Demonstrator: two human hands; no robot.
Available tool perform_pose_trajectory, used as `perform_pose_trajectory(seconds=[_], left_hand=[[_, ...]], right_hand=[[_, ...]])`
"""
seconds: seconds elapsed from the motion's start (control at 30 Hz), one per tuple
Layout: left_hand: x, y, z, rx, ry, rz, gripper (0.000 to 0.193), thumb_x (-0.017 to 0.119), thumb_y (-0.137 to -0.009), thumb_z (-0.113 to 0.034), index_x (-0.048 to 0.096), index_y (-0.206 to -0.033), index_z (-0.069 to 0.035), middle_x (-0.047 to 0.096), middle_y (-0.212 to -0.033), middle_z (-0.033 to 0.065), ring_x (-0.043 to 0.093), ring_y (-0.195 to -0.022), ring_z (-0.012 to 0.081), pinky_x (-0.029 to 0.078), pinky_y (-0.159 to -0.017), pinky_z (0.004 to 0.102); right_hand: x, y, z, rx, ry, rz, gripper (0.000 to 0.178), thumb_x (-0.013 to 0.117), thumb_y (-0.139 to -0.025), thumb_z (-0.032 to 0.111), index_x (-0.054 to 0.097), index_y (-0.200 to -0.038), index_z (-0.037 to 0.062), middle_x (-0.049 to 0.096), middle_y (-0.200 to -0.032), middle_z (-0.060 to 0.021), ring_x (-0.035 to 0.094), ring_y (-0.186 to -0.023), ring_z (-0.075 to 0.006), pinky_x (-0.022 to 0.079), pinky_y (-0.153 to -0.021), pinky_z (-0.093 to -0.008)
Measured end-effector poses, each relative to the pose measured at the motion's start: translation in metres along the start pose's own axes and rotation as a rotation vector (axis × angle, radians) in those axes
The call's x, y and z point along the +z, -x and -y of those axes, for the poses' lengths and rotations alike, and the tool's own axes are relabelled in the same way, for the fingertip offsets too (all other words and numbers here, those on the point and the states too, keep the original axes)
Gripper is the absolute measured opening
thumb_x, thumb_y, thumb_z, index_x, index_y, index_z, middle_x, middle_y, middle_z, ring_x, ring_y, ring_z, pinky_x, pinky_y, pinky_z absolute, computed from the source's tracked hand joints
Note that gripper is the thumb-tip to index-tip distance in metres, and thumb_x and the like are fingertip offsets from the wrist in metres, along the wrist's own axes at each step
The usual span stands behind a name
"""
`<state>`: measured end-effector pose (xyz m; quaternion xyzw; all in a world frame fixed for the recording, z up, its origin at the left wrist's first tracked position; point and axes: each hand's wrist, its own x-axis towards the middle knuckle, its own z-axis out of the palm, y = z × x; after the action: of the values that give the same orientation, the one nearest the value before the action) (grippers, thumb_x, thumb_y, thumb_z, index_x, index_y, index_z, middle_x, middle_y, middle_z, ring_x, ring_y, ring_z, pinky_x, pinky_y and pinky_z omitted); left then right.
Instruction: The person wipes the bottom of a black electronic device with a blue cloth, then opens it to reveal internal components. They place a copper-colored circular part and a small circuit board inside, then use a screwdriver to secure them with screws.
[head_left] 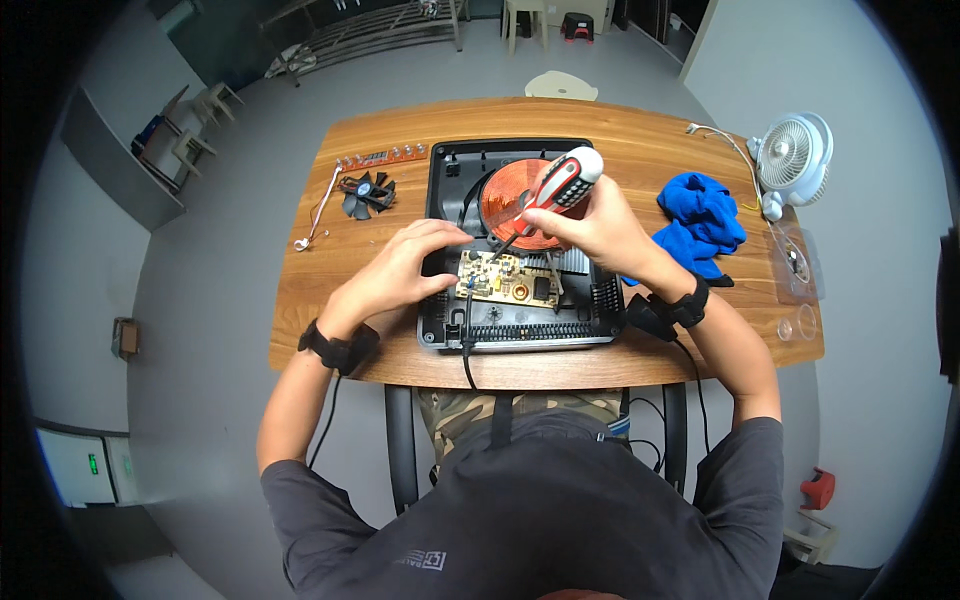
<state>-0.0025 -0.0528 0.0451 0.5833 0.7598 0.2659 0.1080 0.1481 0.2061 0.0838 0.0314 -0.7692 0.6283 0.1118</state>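
Observation:
My right hand (608, 232) grips a red, white and black screwdriver (563, 182). Its shaft slants down to the upper left part of a tan circuit board (508, 284). Beside the board's left end is my left hand (392, 266), thumb and fingers apart and holding nothing; whether the fingertips touch the board I cannot tell. The board lies inside a black plastic housing (446, 208) with slotted vents. Behind it sits a round copper coil (505, 192), partly covered by the screwdriver and right hand. A finned metal heat sink (572, 262) shows near the right wrist.
Left of the housing lie a black fan (367, 196) and an orange strip board (382, 157) with a white cable. A blue cloth (700, 222), a small white desk fan (793, 155) and a clear plastic tray (797, 265) are on the right. A black cord (467, 360) crosses the table's front edge.

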Motion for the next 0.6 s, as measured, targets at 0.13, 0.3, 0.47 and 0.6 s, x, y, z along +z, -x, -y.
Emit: perform_pose_trajectory(seconds=[0.13,0.3,0.47,0.6], left_hand=[[0.012,0.017,0.023,-0.024,-0.082,0.101,0.061,0.084,-0.078,-0.015,0.062,-0.135,-0.008,0.056,-0.148,0.0107,0.047,-0.140,0.0298,0.032,-0.121,0.0460],[0.029,0.013,0.036,-0.027,-0.064,0.081,0.062,0.084,-0.079,-0.016,0.062,-0.136,-0.007,0.061,-0.145,0.0071,0.051,-0.137,0.0278,0.033,-0.118,0.0445],[0.034,0.012,0.042,-0.011,-0.050,0.054,0.054,0.084,-0.079,-0.018,0.068,-0.129,-0.005,0.065,-0.138,0.0086,0.057,-0.130,0.0276,0.039,-0.114,0.0423],[0.033,0.007,0.036,0.026,-0.015,0.013,0.042,0.084,-0.077,-0.015,0.073,-0.115,-0.001,0.071,-0.123,0.0110,0.062,-0.120,0.0315,0.047,-0.106,0.0435]], right_hand=[[-0.001,-0.002,-0.001,0.040,-0.024,0.011,0.033,0.082,-0.091,0.019,0.063,-0.109,-0.0022,0.073,-0.100,-0.0085,0.069,-0.088,-0.0101,0.058,-0.075,-0.0264],[0.004,-0.009,-0.008,0.031,-0.021,0.001,0.028,0.081,-0.091,0.020,0.066,-0.098,-0.0021,0.069,-0.078,-0.0036,0.061,-0.061,-0.0062,0.050,-0.053,-0.0230],[0.022,-0.019,0.006,-0.012,-0.027,0.017,0.025,0.083,-0.089,0.017,0.067,-0.098,-0.0004,0.070,-0.086,-0.0046,0.065,-0.078,-0.0076,0.054,-0.067,-0.0240],[0.037,-0.034,0.012,-0.103,0.157,0.188,0.029,0.082,-0.087,0.008,0.062,-0.107,0.0026,0.069,-0.097,-0.0042,0.066,-0.082,-0.0077,0.054,-0.070,-0.0219]])
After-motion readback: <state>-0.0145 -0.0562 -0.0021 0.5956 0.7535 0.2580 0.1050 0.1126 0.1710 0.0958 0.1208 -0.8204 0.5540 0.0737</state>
